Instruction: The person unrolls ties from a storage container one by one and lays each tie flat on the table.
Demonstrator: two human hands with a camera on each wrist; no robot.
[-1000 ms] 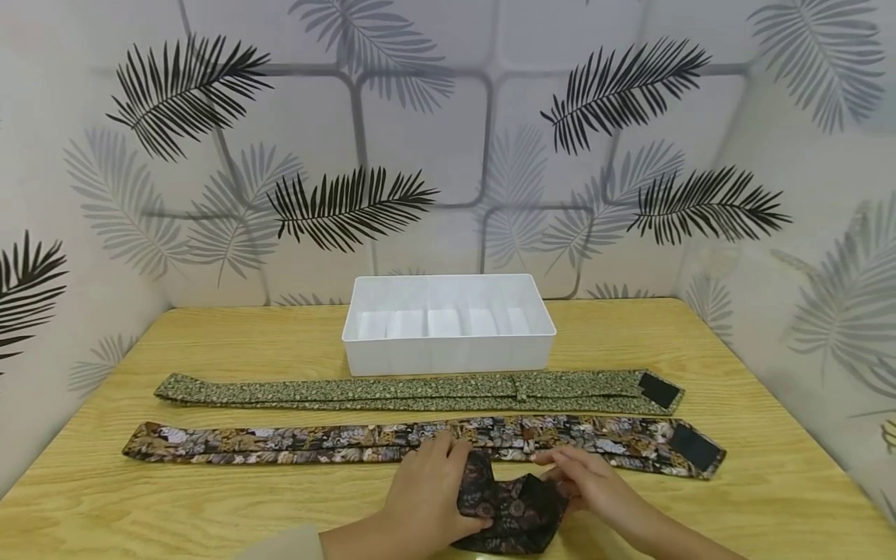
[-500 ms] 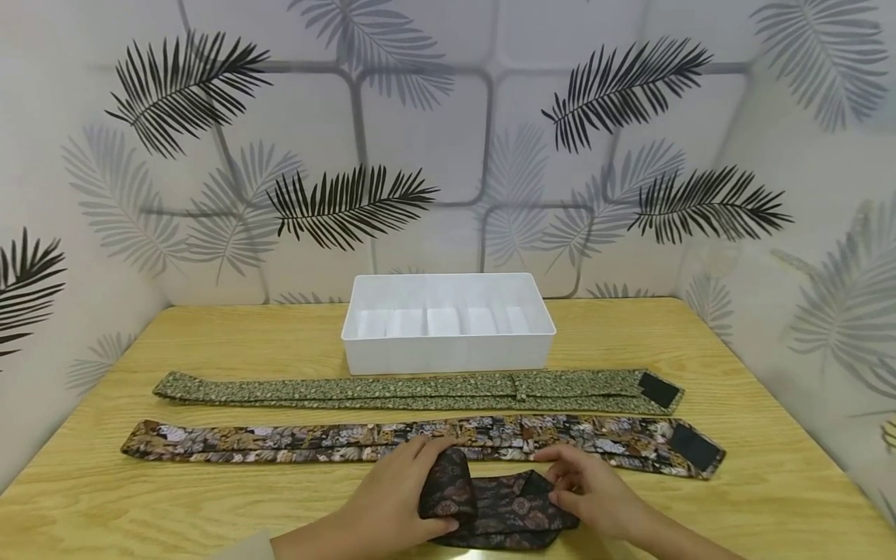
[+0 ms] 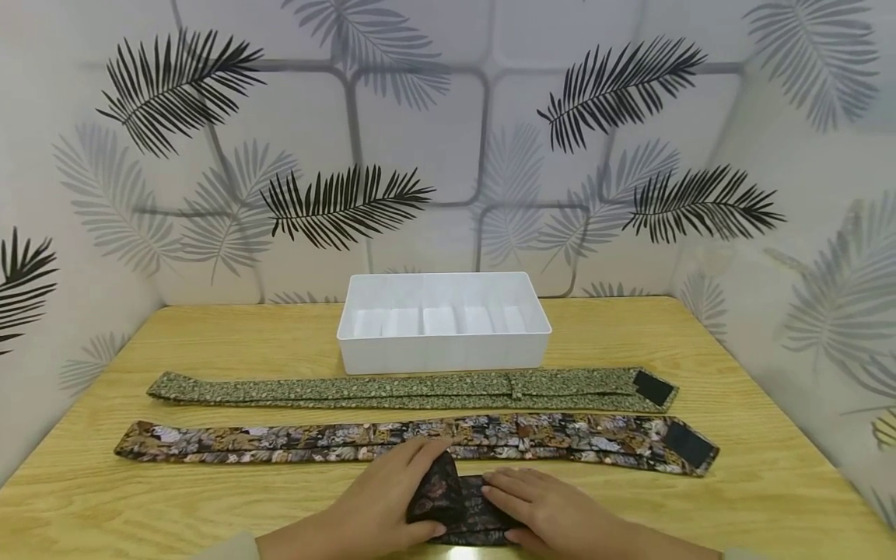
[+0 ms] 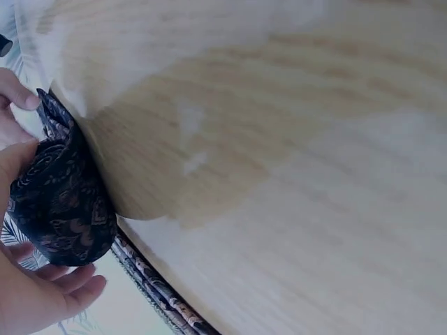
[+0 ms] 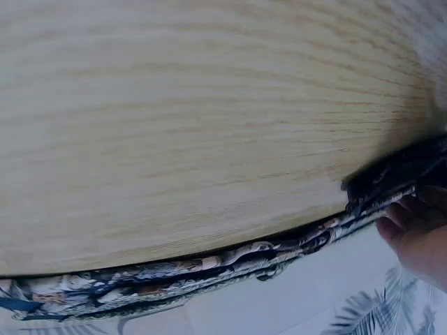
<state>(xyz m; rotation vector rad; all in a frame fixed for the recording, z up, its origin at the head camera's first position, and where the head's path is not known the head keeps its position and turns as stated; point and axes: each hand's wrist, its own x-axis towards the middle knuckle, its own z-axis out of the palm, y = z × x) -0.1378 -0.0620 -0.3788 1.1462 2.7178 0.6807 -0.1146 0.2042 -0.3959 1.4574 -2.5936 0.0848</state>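
A dark patterned necktie [image 3: 437,498] lies at the near side of the table, one part wound into a thick roll and a short tail still flat. My left hand [image 3: 374,498] grips the roll, thumb at the near side and fingers over the far side; in the left wrist view the coiled layers of the roll [image 4: 66,202] face the camera. Over the flat tail rests my right hand [image 3: 553,509], its fingers extended across the cloth and thumb by the near edge. The tail's end is hidden under this hand. In the right wrist view, the right hand [image 5: 422,241] touches the dark cloth.
Behind the hands, an animal-print necktie [image 3: 280,443] lies stretched out across the wooden table [image 3: 231,334]. Parallel beyond it is a green patterned necktie [image 3: 392,389]. A white divided box [image 3: 444,354] stands at the back, before a leaf-patterned wall covering [image 3: 420,140].
The left hand has shifted left with the roll, which stands more upright. The right hand has moved from the tie's end onto its flat tail, covering the tip, and lies closer to the left hand.
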